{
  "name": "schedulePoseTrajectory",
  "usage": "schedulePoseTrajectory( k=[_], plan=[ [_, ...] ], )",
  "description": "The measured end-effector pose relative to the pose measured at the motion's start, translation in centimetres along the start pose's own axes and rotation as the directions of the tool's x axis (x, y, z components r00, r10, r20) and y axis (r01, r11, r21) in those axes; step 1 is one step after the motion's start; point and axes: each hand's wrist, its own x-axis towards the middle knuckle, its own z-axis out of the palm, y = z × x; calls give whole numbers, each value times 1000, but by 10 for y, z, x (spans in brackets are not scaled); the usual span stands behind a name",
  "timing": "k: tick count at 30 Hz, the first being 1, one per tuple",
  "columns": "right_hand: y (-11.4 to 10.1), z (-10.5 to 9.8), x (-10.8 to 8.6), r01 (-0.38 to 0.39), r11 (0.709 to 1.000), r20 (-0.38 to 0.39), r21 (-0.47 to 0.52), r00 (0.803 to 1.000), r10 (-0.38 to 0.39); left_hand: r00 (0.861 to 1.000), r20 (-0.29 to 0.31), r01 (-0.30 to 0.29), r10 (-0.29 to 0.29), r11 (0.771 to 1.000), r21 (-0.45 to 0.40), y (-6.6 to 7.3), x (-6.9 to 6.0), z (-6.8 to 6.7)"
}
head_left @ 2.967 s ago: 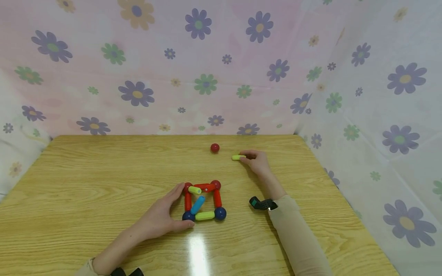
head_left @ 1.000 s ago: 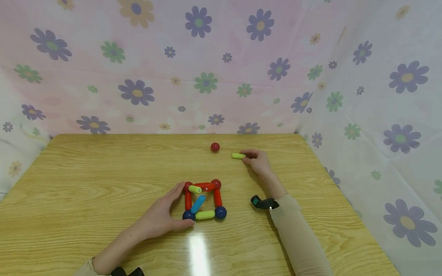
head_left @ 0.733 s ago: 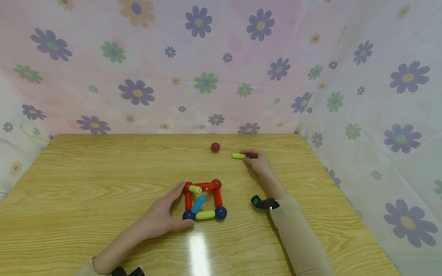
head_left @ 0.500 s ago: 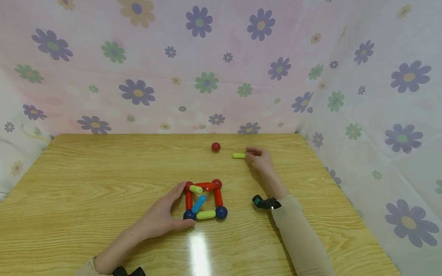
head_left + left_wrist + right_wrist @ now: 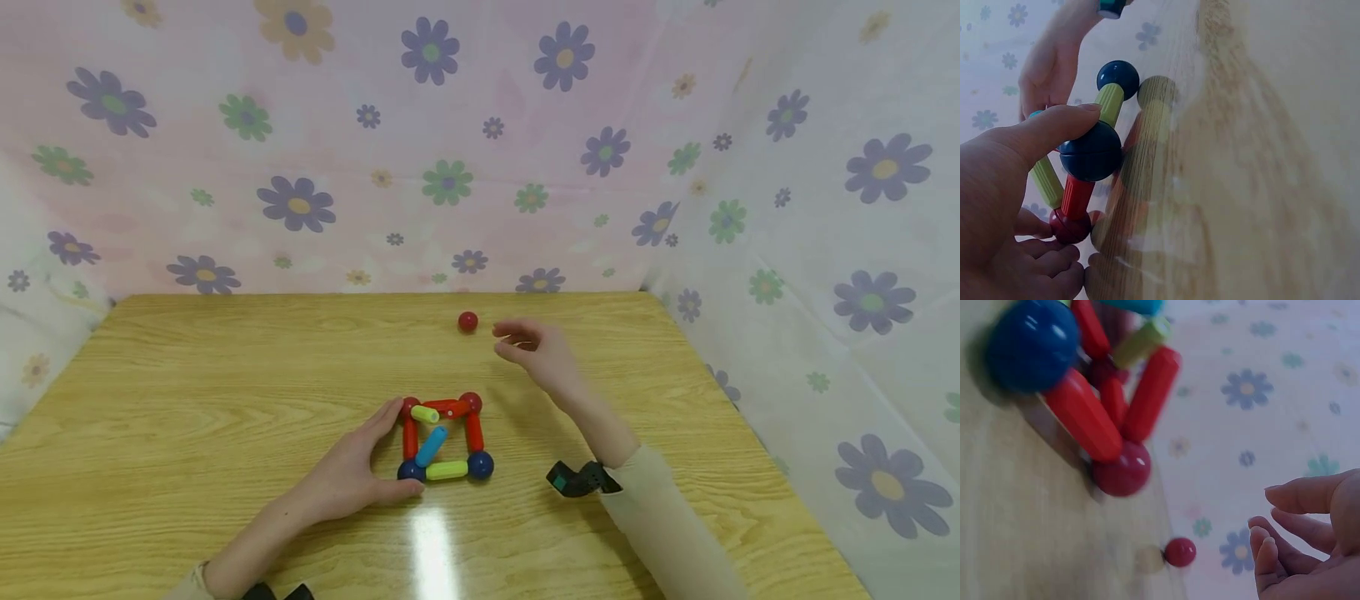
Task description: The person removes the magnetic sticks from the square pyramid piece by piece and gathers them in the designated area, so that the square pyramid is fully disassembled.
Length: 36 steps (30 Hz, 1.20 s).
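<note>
Our right hand (image 5: 542,357) has shifted, grip now apart, nearer the red ball (image 5: 468,322) at its ten o'clock. Our left hand (image 5: 347,473) still grips the rod-and-ball frame (image 5: 431,447).

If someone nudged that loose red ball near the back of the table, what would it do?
The red ball would probably roll, being round on a flat-looking table. Its shiny highlight suggests a smooth surface, perhaps slightly slippery to pinch. Its even, undented outline hints that it's stiff rather than squashy.
</note>
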Motion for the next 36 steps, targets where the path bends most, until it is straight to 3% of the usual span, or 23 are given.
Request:
schedulePoseTrajectory(
  k=[7, 13, 19, 36],
  plan=[
    [2, 18, -23, 43, 998, 82, -44, 996, -39, 1000, -3, 1, -1, 1000, 2, 0, 0, -1],
    [10, 23, -27, 51, 999, 145, 19, 988, -53, 1000, -6, -3, 3, 1000, 5, -1, -1, -2],
    [13, 28, -30, 37, 999, 245, 2, 969, -36, 1000, -8, -11, 11, 1000, -5, -1, -1, -1],
    [22, 41, -32, 60, 998, 263, -34, 964, -49, 1000, -15, -22, 22, 1000, -21, -1, -1, 1]
  ],
)
